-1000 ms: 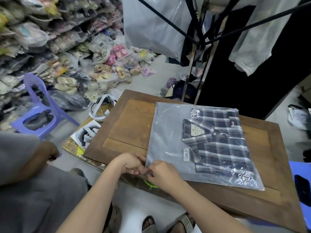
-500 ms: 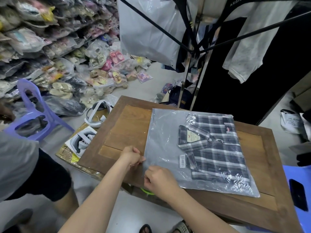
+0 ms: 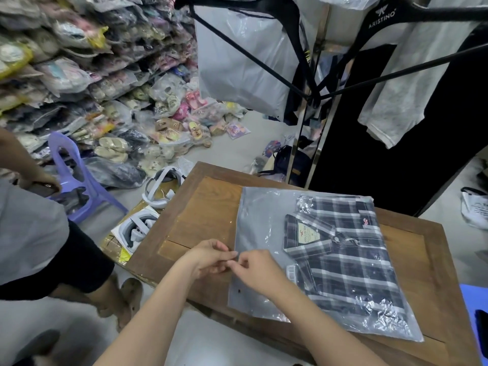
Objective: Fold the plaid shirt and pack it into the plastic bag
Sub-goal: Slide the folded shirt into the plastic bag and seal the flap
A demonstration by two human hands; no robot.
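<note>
Hands meet at the left edge of a clear plastic bag (image 3: 261,223) that lies flat on a brown wooden table (image 3: 203,207). The left hand (image 3: 208,257) has its fingers curled, and its thumb and finger pinch the edge of the bag. The right hand (image 3: 256,273) sits on top of the bag, and its fingertips pinch the same edge, just beside the left hand's fingers. The two hands almost touch.

The folded plaid shirt (image 3: 346,257), dark blue with white lines, is inside the bag. It fills the right part of the bag. The left part of the bag is flat and looks grey. The shirt's collar points left, and a tan label (image 3: 309,235) shows inside it. A small white sticker with black lines (image 3: 291,270) is near the right hand's wrist.

A purple plastic chair (image 3: 76,175) stands on the floor to the left. Many shoes in plastic bags (image 3: 79,75) are piled up behind it. A white headset (image 3: 161,188) lies on the floor near the table's left corner. Another person in a grey shirt (image 3: 29,228) stands at the left. Black hangers (image 3: 383,14) and a white top (image 3: 412,75) hang above the table.
</note>
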